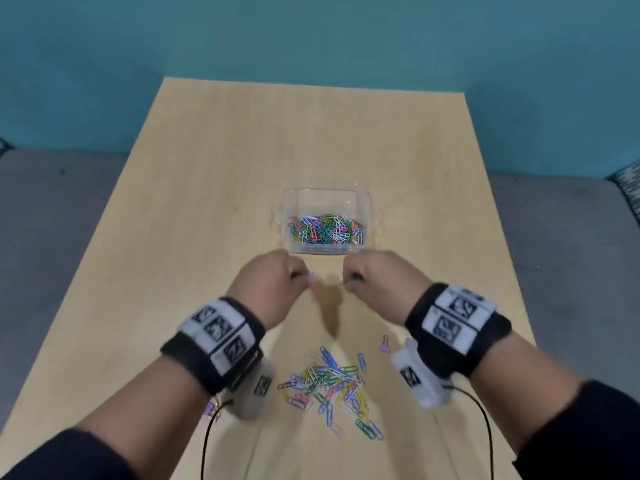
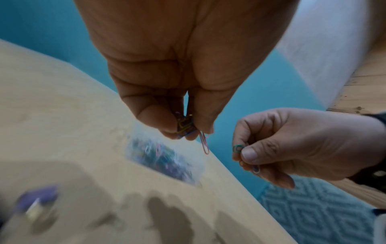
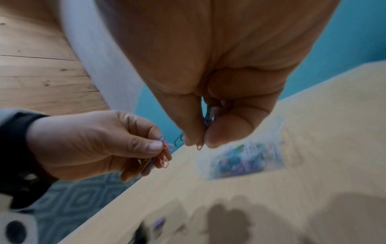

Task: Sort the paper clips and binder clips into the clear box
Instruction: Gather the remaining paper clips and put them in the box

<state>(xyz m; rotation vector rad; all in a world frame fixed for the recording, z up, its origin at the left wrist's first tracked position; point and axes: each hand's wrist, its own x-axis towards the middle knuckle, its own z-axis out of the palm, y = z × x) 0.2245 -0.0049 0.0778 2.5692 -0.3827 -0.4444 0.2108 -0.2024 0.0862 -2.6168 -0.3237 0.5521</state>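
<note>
Your tabletop (image 1: 214, 188) is light wood, set against a teal wall (image 1: 311, 36), with grey seating (image 1: 52, 220) on either side. Your clear box (image 1: 366, 206) stands near the middle of the tabletop, and a layer of mixed-colour paper clips covers its floor. Your left hand (image 1: 268, 289) and right hand (image 1: 384, 282) are raised side by side just on your side of the box, close together but apart. On the left hand, the fingers are curled with thumb and fingertips pinched on a small bunch of paper clips (image 2: 189, 130); a pink one hangs below the pinch. On the right hand, the fingers are likewise curled and pinch a few paper clips (image 3: 205, 125), one green. A loose pile of paper clips (image 1: 332, 386) lies on the tabletop nearer you, between your forearms. A purple binder clip (image 1: 384, 344) lies just right of that pile, and another purple binder clip (image 1: 210, 409) shows beside your left wrist, partly hidden by it. Both wrist views are blurred.
</note>
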